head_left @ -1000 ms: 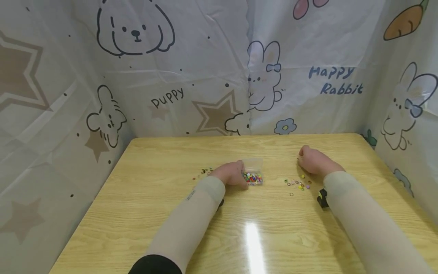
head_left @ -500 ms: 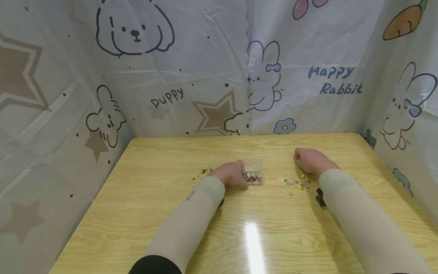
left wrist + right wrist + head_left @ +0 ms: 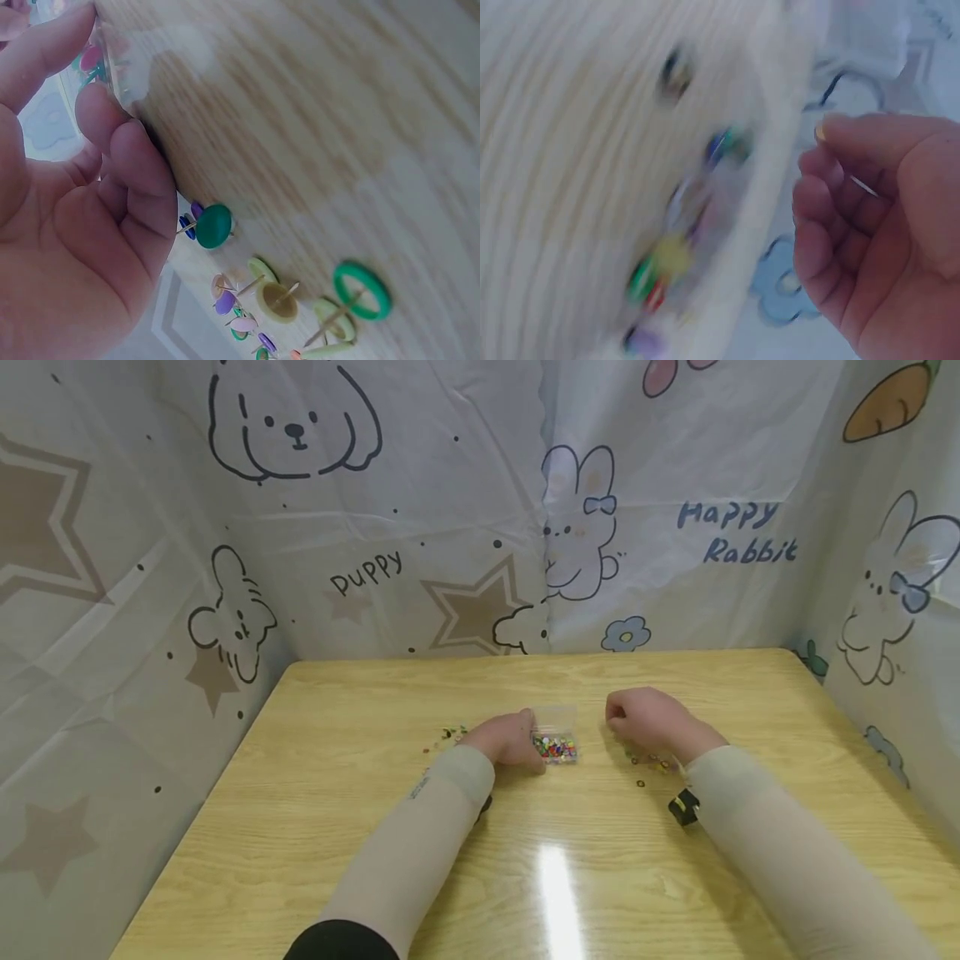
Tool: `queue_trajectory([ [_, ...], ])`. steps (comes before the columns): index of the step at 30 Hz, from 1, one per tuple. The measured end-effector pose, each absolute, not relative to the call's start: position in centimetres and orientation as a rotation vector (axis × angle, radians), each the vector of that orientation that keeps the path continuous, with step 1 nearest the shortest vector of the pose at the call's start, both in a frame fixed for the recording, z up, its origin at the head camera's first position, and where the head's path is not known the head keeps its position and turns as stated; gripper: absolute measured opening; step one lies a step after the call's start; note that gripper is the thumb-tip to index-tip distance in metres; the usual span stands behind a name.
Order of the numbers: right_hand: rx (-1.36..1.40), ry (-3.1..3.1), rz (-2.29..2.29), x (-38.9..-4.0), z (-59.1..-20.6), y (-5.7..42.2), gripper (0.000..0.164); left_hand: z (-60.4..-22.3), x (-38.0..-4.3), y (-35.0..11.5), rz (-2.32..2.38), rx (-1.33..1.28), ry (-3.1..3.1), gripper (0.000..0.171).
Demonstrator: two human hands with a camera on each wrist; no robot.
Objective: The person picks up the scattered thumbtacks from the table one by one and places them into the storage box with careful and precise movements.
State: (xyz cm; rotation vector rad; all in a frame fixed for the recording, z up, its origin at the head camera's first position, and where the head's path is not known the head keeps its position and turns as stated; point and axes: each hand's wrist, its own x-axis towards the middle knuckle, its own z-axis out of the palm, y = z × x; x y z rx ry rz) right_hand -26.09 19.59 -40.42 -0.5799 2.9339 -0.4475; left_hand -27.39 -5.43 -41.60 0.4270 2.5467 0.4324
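A clear box (image 3: 556,750) of multicoloured thumbtacks sits mid-table, its transparent lid (image 3: 556,719) turned back along the far side. We see the left hand (image 3: 510,741) gripping the box's left side, thumb at the far edge and a finger at the near one. Part of the box is covered, so we cannot tell its long axis.

The relation that counts, in our judgement, is sideways: the box lies to the left of the right hand (image 3: 647,717), near, with bare wood between. The left hand is the nearer, already touching. The right fingers are curled in towards the thumb, seemingly pinching a yellow tack (image 3: 820,133), though we find the speck too small to be certain.

Loose tacks (image 3: 660,766) lie below the right hand, nearer the person; others, among them a green tack (image 3: 214,226), lie left of the box, beside the left hand. Beyond the wooden table (image 3: 337,827) we see a pale curtain (image 3: 450,485) printed with cartoon animals.
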Motion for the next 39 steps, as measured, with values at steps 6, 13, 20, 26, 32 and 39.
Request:
queue_trajectory([
  [6, -0.738, 2.857, -0.475, -25.4, -39.5, 16.4, 0.011, -41.3, -27.3, -5.4, 0.431, 0.432, 2.554, 0.064],
  [13, -0.866, 2.889, -0.358, -24.9, -39.9, 14.6, 0.010, -41.1, -27.2, -5.4, 0.421, 0.430, 2.559, 0.063],
  [20, -0.769, 2.943, -0.350, -24.6, -39.9, 16.3, 0.013, -41.3, -27.3, -5.4, 0.419, 0.421, 2.563, 0.066],
  [26, -0.609, 2.891, -0.323, -24.3, -39.9, 19.4, 0.010, -41.5, -27.3, -5.4, 0.410, 0.430, 2.553, 0.071],
  [32, -0.573, 2.828, -0.300, -24.1, -40.4, 21.0, 0.004, -41.5, -27.4, -5.4, 0.395, 0.434, 2.562, 0.072],
  [39, -0.577, 2.840, -0.270, -23.9, -40.4, 21.0, 0.012, -41.6, -27.5, -5.4, 0.407, 0.434, 2.556, 0.070],
])
